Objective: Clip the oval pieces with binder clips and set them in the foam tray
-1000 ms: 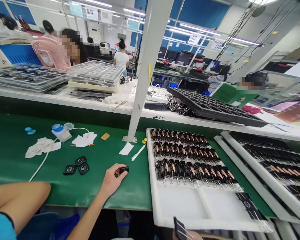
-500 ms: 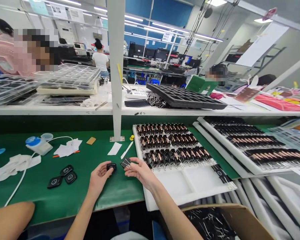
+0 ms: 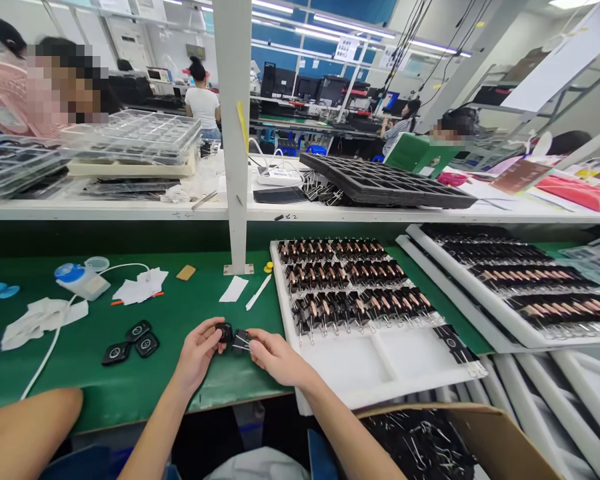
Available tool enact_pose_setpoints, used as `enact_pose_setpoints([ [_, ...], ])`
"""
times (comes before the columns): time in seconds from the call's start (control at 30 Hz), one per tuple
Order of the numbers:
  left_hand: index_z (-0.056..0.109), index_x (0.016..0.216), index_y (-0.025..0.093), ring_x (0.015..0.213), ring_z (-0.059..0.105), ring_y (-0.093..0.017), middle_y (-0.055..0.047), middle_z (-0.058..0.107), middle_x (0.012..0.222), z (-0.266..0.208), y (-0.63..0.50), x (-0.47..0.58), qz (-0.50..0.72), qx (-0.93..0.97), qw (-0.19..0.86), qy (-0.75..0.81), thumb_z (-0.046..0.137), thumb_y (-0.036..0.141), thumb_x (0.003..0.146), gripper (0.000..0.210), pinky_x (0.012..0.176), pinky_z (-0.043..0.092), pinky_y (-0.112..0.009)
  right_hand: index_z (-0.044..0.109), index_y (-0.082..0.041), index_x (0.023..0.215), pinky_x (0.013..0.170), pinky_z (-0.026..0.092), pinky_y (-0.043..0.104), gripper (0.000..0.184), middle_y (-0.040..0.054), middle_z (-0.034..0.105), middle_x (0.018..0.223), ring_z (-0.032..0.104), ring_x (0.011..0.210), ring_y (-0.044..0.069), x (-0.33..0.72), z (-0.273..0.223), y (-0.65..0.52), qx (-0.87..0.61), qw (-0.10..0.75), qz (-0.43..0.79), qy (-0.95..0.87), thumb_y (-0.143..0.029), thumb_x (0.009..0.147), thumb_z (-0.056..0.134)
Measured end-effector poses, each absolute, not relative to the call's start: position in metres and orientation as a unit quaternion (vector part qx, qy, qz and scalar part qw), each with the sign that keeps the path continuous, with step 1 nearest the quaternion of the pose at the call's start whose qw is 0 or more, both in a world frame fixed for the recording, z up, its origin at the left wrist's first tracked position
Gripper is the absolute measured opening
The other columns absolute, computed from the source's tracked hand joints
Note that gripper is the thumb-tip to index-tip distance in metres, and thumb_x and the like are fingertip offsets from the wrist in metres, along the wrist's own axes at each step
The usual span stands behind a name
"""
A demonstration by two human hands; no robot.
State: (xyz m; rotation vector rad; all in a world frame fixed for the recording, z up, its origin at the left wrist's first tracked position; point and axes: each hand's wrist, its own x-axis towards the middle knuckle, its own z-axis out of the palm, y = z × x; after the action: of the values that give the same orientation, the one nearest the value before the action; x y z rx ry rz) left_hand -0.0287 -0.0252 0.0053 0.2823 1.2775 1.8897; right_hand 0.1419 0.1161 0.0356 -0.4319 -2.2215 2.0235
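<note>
Between the fingers and thumb of my left hand (image 3: pixel 196 352) is a small black square device (image 3: pixel 225 332), held just above the green mat. My right hand (image 3: pixel 276 358) pinches a black binder clip (image 3: pixel 241 341) by its metal handles. The clip is right beside the device's right edge; whether they touch I cannot tell. Three similar black devices (image 3: pixel 147 344) with round marks on top lie grouped on the mat to the left. To the right of my hands, a white foam tray (image 3: pixel 350 390) bears rows of clipped black pieces (image 3: pixel 325 310).
More white trays (image 3: pixel 517 340) with clipped pieces stand at the right. Below them is a cardboard box (image 3: pixel 500 440) of loose binder clips. A bottle (image 3: pixel 87 281), white cloths (image 3: pixel 45 323) and a cable lie left. A white post (image 3: pixel 234 167) rises ahead; another person's arm (image 3: pixel 30 430) is at lower left.
My right hand has brought the binder clip leftward, close to the device in my left hand, and the clip has turned. The camera view has shifted slightly.
</note>
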Motion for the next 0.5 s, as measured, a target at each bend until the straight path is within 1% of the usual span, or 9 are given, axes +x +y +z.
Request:
enact_pose_setpoints([
  [0.13,0.079,0.103,0.014,0.058,0.061,-0.012,-0.005,0.072,0.078,0.009,-0.031,-0.033,0.728,0.128,0.421,0.525,0.092,0.032,0.068,0.042,0.053,0.049,-0.022,0.061,-0.021,0.126,0.058,0.032,0.025,0.039,-0.0029,0.05,0.073,0.042,0.063,0.012,0.143,0.044,0.118,-0.118,0.05,0.613,-0.779,-0.045,0.106,0.038],
  [0.3,0.08,0.1,0.014,0.057,0.061,-0.012,-0.007,0.075,0.08,0.008,-0.036,-0.037,0.701,0.153,0.433,0.545,0.093,0.031,0.067,0.04,0.053,0.048,-0.023,0.064,-0.02,0.124,0.06,0.033,0.026,0.037,-0.0013,0.055,0.075,0.044,0.065,0.013,0.141,0.044,0.118,-0.111,0.06,0.572,-0.81,-0.04,0.104,0.041],
  [0.4,0.08,0.099,0.014,0.056,0.063,-0.014,-0.008,0.076,0.081,0.006,-0.037,-0.038,0.695,0.155,0.442,0.546,0.093,0.032,0.066,0.04,0.053,0.049,-0.025,0.065,-0.02,0.123,0.06,0.034,0.027,0.038,-0.0009,0.055,0.073,0.045,0.065,0.014,0.14,0.042,0.117,-0.113,0.064,0.57,-0.811,-0.042,0.104,0.042],
  [0.5,0.079,0.1,0.014,0.056,0.063,-0.016,-0.008,0.075,0.079,0.005,-0.039,-0.04,0.698,0.15,0.442,0.543,0.092,0.033,0.066,0.041,0.052,0.05,-0.027,0.065,-0.02,0.125,0.059,0.033,0.027,0.043,-0.0013,0.053,0.072,0.042,0.062,0.013,0.14,0.039,0.118,-0.122,0.07,0.622,-0.77,-0.05,0.103,0.043],
])
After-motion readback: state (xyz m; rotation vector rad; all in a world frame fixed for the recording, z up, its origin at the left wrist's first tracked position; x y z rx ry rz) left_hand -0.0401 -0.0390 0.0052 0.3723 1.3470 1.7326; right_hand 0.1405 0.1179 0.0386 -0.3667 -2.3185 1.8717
